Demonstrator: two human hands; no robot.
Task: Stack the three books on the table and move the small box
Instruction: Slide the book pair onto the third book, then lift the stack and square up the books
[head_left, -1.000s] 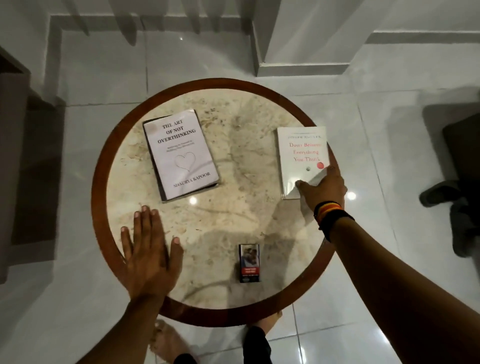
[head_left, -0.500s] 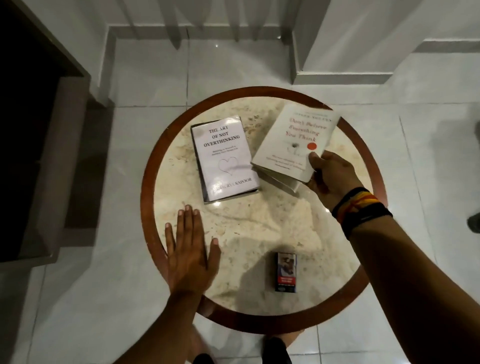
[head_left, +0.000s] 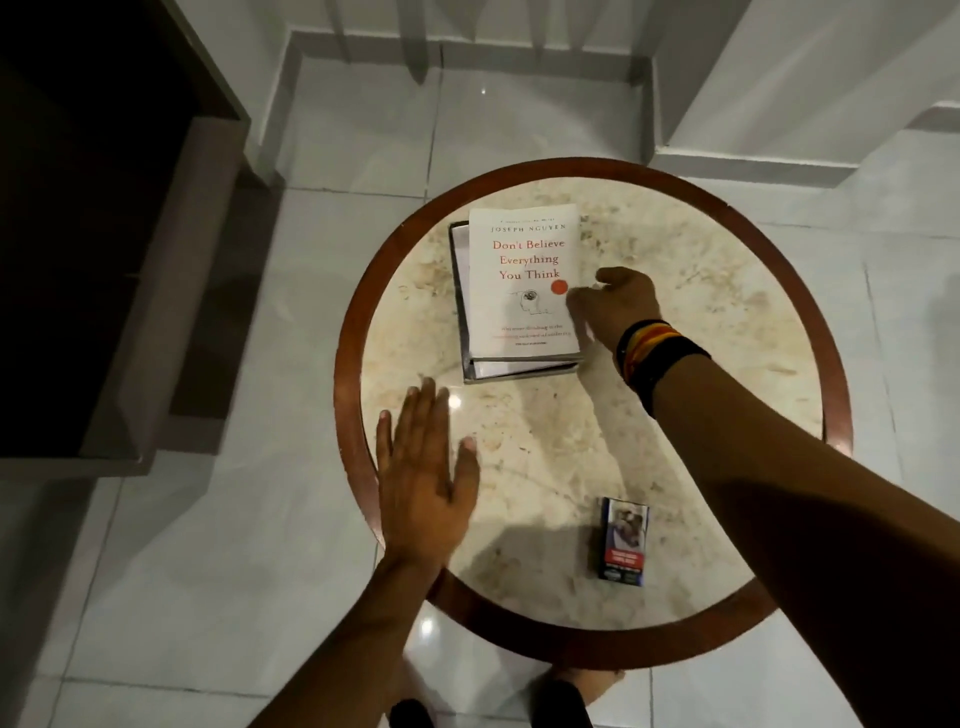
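White paperback book (head_left: 523, 283) lies atop a grey-edged book (head_left: 459, 306) at upper centre of the round marble surface (head_left: 701, 332), right hand (head_left: 615, 306) apparently pinching its edge, left hand (head_left: 423, 478) flat and open, small dark box (head_left: 622, 542) lower centre.

White book (head_left: 522, 283) reads "Joseph Nguyen, Don't Believe Everything You Think".
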